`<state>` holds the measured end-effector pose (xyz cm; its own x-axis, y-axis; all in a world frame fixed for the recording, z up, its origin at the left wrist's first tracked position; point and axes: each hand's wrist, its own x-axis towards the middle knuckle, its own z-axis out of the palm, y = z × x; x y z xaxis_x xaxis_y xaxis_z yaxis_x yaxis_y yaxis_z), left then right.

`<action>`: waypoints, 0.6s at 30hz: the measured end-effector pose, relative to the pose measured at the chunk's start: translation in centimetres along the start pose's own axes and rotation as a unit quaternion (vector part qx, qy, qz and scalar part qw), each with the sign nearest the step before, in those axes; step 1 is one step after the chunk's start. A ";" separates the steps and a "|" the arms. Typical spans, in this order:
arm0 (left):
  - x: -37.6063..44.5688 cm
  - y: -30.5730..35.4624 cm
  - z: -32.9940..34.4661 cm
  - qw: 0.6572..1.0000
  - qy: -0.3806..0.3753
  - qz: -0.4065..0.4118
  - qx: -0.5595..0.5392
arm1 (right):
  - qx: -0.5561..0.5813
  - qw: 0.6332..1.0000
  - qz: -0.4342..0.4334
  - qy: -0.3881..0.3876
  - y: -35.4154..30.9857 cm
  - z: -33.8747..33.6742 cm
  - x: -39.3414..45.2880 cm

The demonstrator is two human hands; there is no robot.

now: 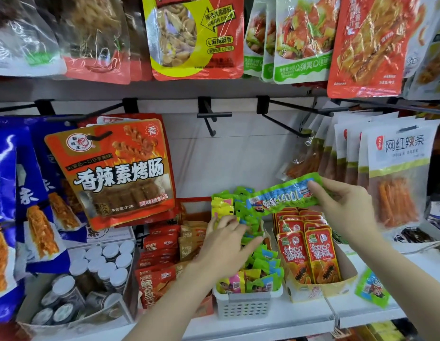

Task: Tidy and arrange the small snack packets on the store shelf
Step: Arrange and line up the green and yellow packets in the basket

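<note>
Two hands are seen in the head view, low in the middle of the frame. A long green packet (285, 194) is pinched at its right end by the right hand (344, 205), between thumb and fingers. The packet is held up, tilted, just above the small snack packets (259, 264), near the middle right of the frame.

The left hand (226, 244) is laid on the small snack packets, with its fingers spread and loosely bent. Whether a packet is gripped under it cannot be told. The small packets are green, blue, yellow and pink, and they are piled in a white basket (246, 306) at the lower middle of the frame.

Just to the right of the basket, red papaya packets (310, 254) are stood up in rows in a cardboard tray (347, 279). One loose green packet (372, 289) is lying on the white shelf (300, 316), at the lower right, beside the tray.

To the left of the basket, red and brown packets (165, 247) are stacked. Jars with white lids (101, 267) are packed in a clear box at the lower left.

A big orange bag (115, 173) is hung on a hook (211, 119) rail at the middle left. Blue bags (17, 205) are hung at the far left. White bags with orange sticks (396, 173) are hung at the right. More bags are hung along the top of the frame.
</note>
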<state>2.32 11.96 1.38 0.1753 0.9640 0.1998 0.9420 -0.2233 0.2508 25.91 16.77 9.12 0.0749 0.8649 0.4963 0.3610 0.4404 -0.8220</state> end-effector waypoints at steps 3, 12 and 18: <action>-1.0 -0.1 0.2 1.000 0.009 -0.001 -0.016 | -0.044 0.998 -0.021 -0.038 -0.4 0.6 -0.2; -1.8 0.2 -0.1 0.999 -0.011 -0.021 -0.034 | -0.160 0.966 -0.188 -0.079 -2.0 2.8 -0.1; -2.1 0.1 -0.2 0.998 -0.009 -0.033 -0.058 | -0.169 0.957 -0.215 -0.094 -1.8 2.4 0.2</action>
<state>2.00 9.93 1.14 0.1203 0.9793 0.1627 0.9121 -0.1737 0.3715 23.10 16.75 10.01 -0.3043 0.6636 0.6834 0.6035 0.6894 -0.4007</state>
